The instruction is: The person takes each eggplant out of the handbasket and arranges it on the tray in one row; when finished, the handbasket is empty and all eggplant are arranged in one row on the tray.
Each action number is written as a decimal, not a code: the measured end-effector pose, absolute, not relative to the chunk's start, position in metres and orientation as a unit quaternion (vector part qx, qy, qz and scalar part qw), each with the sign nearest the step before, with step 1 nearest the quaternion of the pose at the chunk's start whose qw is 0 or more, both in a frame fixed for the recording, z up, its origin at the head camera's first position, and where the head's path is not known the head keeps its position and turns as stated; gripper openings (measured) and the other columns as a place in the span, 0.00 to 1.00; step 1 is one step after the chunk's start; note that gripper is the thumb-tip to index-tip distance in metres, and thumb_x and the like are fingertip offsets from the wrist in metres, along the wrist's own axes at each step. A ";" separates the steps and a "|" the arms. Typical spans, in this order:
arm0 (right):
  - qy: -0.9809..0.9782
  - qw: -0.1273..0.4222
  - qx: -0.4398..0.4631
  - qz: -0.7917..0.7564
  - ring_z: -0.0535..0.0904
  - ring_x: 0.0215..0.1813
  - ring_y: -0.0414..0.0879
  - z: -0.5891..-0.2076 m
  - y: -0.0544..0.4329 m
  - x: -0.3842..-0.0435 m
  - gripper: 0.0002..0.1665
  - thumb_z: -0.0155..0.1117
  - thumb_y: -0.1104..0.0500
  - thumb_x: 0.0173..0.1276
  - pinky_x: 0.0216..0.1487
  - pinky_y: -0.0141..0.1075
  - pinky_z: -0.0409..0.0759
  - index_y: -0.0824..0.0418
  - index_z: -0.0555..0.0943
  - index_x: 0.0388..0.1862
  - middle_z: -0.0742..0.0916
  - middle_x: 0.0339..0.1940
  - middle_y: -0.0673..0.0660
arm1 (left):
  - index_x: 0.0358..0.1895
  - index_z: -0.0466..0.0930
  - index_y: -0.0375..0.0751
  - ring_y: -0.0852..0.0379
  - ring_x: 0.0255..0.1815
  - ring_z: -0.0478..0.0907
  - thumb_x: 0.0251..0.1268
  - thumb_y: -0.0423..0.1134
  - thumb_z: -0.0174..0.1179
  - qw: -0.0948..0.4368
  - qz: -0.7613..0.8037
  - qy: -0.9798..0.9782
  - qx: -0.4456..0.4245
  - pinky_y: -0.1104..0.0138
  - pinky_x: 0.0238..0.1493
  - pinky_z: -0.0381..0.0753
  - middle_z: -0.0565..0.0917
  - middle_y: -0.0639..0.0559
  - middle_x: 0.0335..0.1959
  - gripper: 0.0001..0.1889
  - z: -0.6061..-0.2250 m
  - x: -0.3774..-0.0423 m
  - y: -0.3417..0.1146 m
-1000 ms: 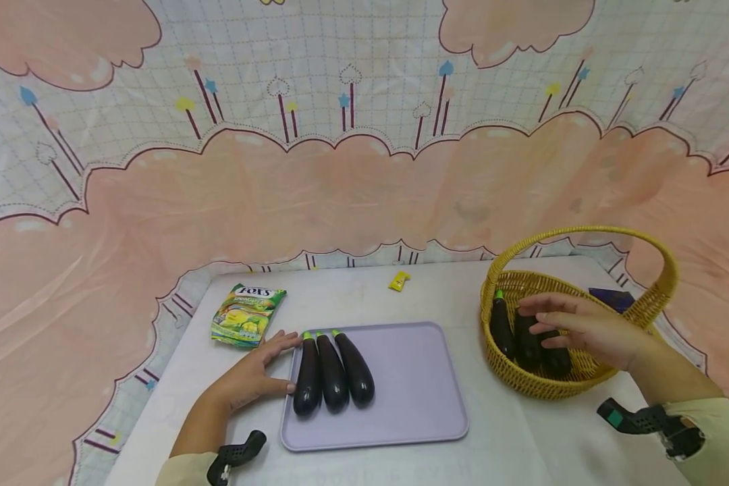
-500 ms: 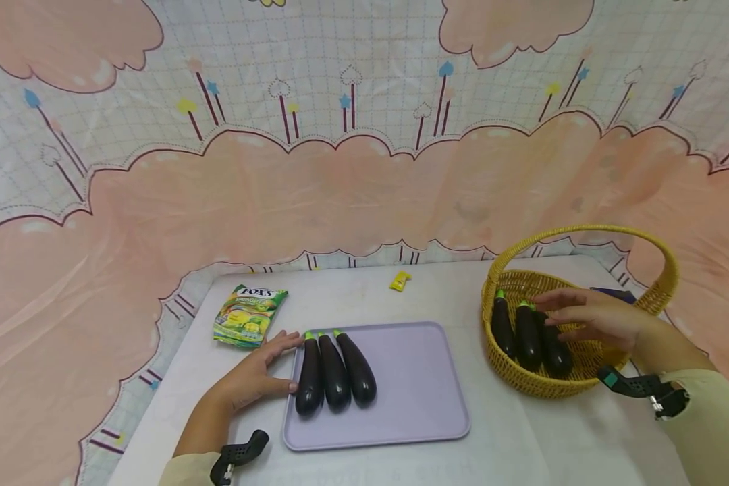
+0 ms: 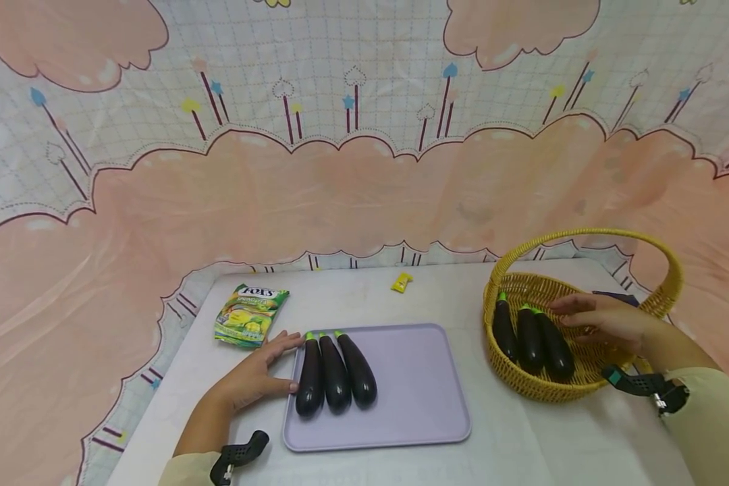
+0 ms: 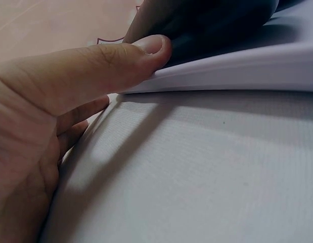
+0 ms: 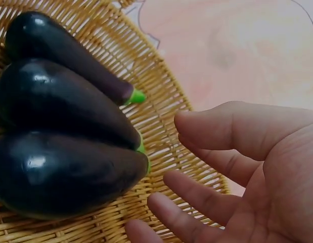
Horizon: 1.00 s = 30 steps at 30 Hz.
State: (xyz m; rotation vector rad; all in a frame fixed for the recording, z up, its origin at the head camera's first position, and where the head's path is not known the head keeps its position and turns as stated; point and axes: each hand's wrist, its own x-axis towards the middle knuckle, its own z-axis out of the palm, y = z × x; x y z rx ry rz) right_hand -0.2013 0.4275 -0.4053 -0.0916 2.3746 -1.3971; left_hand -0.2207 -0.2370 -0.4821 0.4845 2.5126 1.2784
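Note:
Three dark eggplants (image 3: 335,381) with green stem ends lie side by side on the left part of a lilac tray (image 3: 419,391). Straight fingers of my left hand (image 3: 249,381) touch the tray's left edge; in the left wrist view the thumb (image 4: 105,71) rests at the rim (image 4: 237,68), beside an eggplant. On the right, a woven basket (image 3: 525,387) with a tall handle holds three more eggplants (image 3: 555,347). My right hand (image 3: 610,324) hovers over the basket's right side, fingers spread and apart from the eggplants (image 5: 65,169), holding nothing.
A green and yellow FOX'S candy bag (image 3: 250,316) lies behind my left hand. One small yellow wrapped candy (image 3: 401,282) sits near the table's back edge. Behind the basket, a dark blue packet (image 3: 618,297) is partly hidden. A printed curtain (image 3: 340,196) hangs behind the table.
My right hand has drawn back to the right from above the basket's eggplants, uncovering them. The left hand stays at the tray's edge.

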 end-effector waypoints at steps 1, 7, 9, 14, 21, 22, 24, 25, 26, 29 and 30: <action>0.844 0.195 -0.030 -0.498 0.76 0.71 0.60 -0.406 0.429 -0.201 0.35 0.60 0.57 0.82 0.64 0.52 0.85 0.75 0.64 0.79 0.72 0.77 0.75 | 0.80 0.71 0.50 0.38 0.89 0.40 0.51 0.42 0.83 0.140 0.443 0.870 0.168 0.31 0.81 0.35 0.61 0.46 0.86 0.48 -0.482 -0.221 -0.237; 0.829 0.223 -0.003 -0.512 0.77 0.70 0.61 -0.410 0.431 -0.201 0.37 0.64 0.57 0.80 0.65 0.57 0.84 0.72 0.64 0.79 0.68 0.78 0.76 | 0.80 0.72 0.51 0.37 0.89 0.40 0.51 0.41 0.83 0.138 0.443 0.870 0.168 0.31 0.81 0.33 0.62 0.46 0.86 0.48 -0.483 -0.220 -0.237; 0.821 0.235 0.001 -0.521 0.78 0.69 0.59 -0.411 0.431 -0.202 0.37 0.65 0.58 0.79 0.65 0.57 0.84 0.71 0.64 0.79 0.68 0.78 0.77 | 0.80 0.72 0.50 0.37 0.89 0.40 0.51 0.42 0.83 0.138 0.442 0.870 0.168 0.31 0.81 0.34 0.62 0.46 0.86 0.49 -0.483 -0.219 -0.237; 0.793 0.271 0.005 -0.546 0.80 0.64 0.57 -0.413 0.429 -0.206 0.33 0.67 0.62 0.76 0.62 0.57 0.86 0.68 0.68 0.75 0.68 0.77 0.77 | 0.80 0.71 0.50 0.37 0.89 0.40 0.52 0.42 0.83 0.136 0.437 0.873 0.171 0.30 0.81 0.36 0.61 0.46 0.86 0.48 -0.482 -0.218 -0.236; 0.785 0.276 0.000 -0.554 0.78 0.65 0.58 -0.419 0.426 -0.207 0.32 0.69 0.64 0.74 0.63 0.57 0.85 0.67 0.70 0.73 0.65 0.78 0.79 | 0.80 0.72 0.50 0.38 0.89 0.40 0.52 0.42 0.83 0.130 0.437 0.872 0.178 0.32 0.82 0.34 0.62 0.46 0.86 0.47 -0.482 -0.221 -0.235; 0.788 0.275 -0.003 -0.551 0.78 0.65 0.58 -0.420 0.425 -0.207 0.32 0.69 0.64 0.74 0.63 0.56 0.85 0.67 0.70 0.73 0.65 0.78 0.79 | 0.80 0.72 0.50 0.38 0.89 0.40 0.52 0.42 0.83 0.130 0.438 0.871 0.179 0.32 0.82 0.35 0.62 0.46 0.86 0.48 -0.482 -0.221 -0.235; 0.791 0.275 -0.009 -0.546 0.78 0.66 0.58 -0.421 0.424 -0.207 0.34 0.70 0.64 0.74 0.64 0.55 0.85 0.68 0.69 0.74 0.64 0.78 0.79 | 0.80 0.72 0.49 0.37 0.89 0.40 0.52 0.42 0.83 0.131 0.437 0.872 0.179 0.32 0.82 0.35 0.62 0.45 0.86 0.48 -0.482 -0.221 -0.235; 0.793 0.275 -0.015 -0.543 0.77 0.66 0.58 -0.422 0.424 -0.208 0.34 0.69 0.64 0.74 0.64 0.54 0.85 0.69 0.68 0.74 0.64 0.78 0.80 | 0.80 0.72 0.49 0.37 0.89 0.40 0.52 0.42 0.83 0.131 0.437 0.872 0.179 0.32 0.82 0.35 0.62 0.45 0.86 0.48 -0.482 -0.221 -0.235; 0.794 0.274 -0.015 -0.543 0.77 0.67 0.58 -0.422 0.423 -0.208 0.34 0.70 0.64 0.73 0.64 0.54 0.85 0.69 0.68 0.74 0.64 0.78 0.79 | 0.80 0.72 0.49 0.37 0.89 0.41 0.52 0.42 0.83 0.131 0.436 0.872 0.178 0.32 0.82 0.35 0.62 0.45 0.85 0.48 -0.482 -0.221 -0.235; 0.795 0.270 -0.014 -0.543 0.76 0.67 0.58 -0.424 0.421 -0.208 0.35 0.70 0.65 0.72 0.64 0.53 0.85 0.69 0.68 0.74 0.65 0.78 0.79 | 0.80 0.72 0.50 0.37 0.89 0.41 0.52 0.42 0.83 0.132 0.436 0.873 0.175 0.31 0.81 0.35 0.62 0.45 0.86 0.48 -0.482 -0.220 -0.235; 0.795 0.268 -0.013 -0.543 0.76 0.67 0.58 -0.424 0.420 -0.208 0.35 0.70 0.65 0.72 0.64 0.53 0.85 0.69 0.68 0.74 0.65 0.78 0.79 | 0.80 0.72 0.50 0.37 0.89 0.41 0.52 0.42 0.83 0.133 0.437 0.873 0.173 0.31 0.81 0.35 0.62 0.45 0.86 0.48 -0.482 -0.220 -0.235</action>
